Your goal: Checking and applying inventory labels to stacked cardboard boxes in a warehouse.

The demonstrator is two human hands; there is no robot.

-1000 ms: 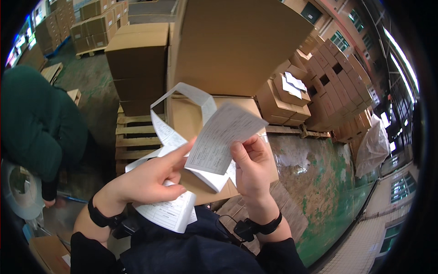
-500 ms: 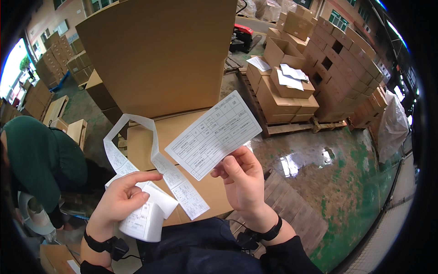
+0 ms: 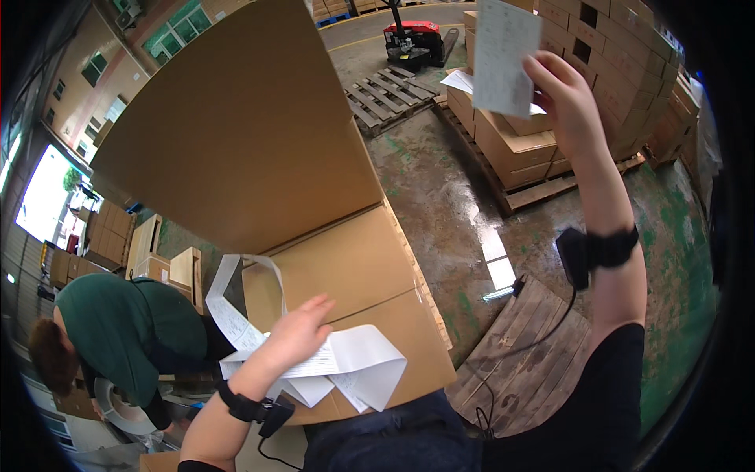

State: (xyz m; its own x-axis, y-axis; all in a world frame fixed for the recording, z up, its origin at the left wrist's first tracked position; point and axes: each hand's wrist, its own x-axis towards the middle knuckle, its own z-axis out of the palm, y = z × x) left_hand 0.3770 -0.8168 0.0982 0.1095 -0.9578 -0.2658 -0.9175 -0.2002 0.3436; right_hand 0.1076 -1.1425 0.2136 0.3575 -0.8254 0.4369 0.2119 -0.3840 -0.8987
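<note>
My right hand [image 3: 568,98] is raised high at the upper right and pinches a single white printed label [image 3: 506,55] by its lower right corner. My left hand [image 3: 297,334] rests palm down on a folded strip of white printed labels [image 3: 346,368], which lies on top of a closed brown carton [image 3: 362,275] in front of me. One end of the strip loops up over the carton's left edge. A large flat sheet of brown cardboard [image 3: 236,134] stands behind the carton.
A person in a green top [image 3: 118,334] bends over at the lower left beside small cartons. Stacked cartons on a wooden pallet [image 3: 527,149] stand at the upper right. An empty pallet [image 3: 389,94] and a red pallet truck [image 3: 413,35] lie further back. Another wooden pallet [image 3: 527,370] is by my right leg.
My right hand has lifted the single label from in front of me up and to the right. My left hand has lowered the label strip onto the carton.
</note>
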